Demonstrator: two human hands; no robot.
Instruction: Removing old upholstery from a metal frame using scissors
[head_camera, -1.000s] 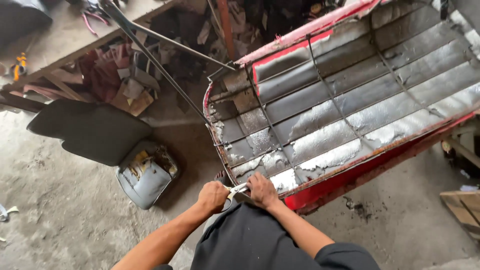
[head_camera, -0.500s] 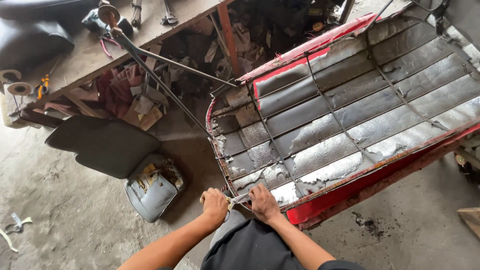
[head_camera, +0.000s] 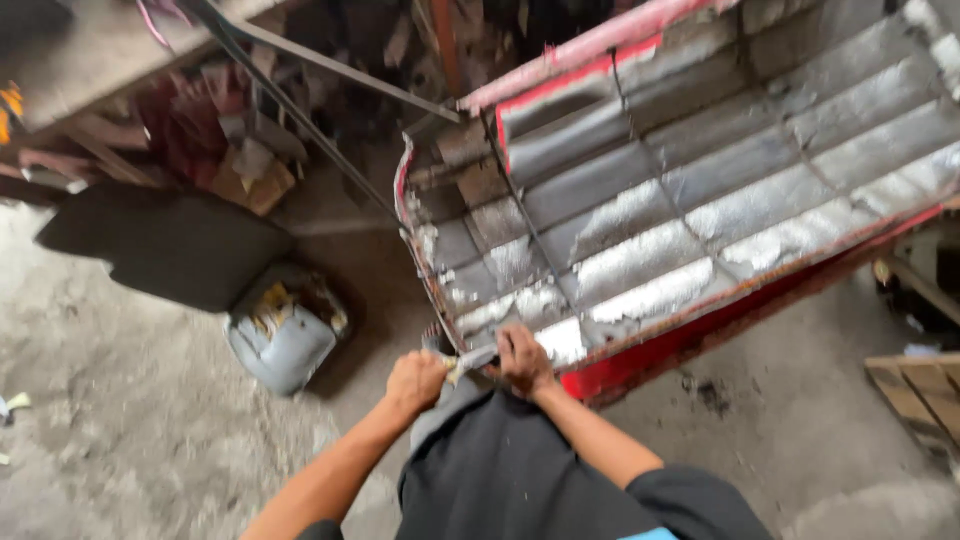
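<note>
A large red metal panel (head_camera: 700, 330) with grey ribbed inner sheet lies tilted in front of me, its surface flaking white. My left hand (head_camera: 415, 383) is closed around the handle of a small scraper-like tool (head_camera: 470, 360) at the panel's near corner. My right hand (head_camera: 525, 362) presses on the tool's blade end against the panel's lower edge. Both hands sit close together over my dark-clothed knee (head_camera: 500, 470).
A battered grey metal container (head_camera: 285, 330) lies on the concrete floor to the left, beside a dark flat sheet (head_camera: 165, 245). Thin metal rods (head_camera: 300, 110) lean across a cluttered workbench behind. Wooden pallet slats (head_camera: 915, 395) sit at the right.
The view has shifted and moved closer to the panel. My hands stay at the same near corner, still gripping the tool.
</note>
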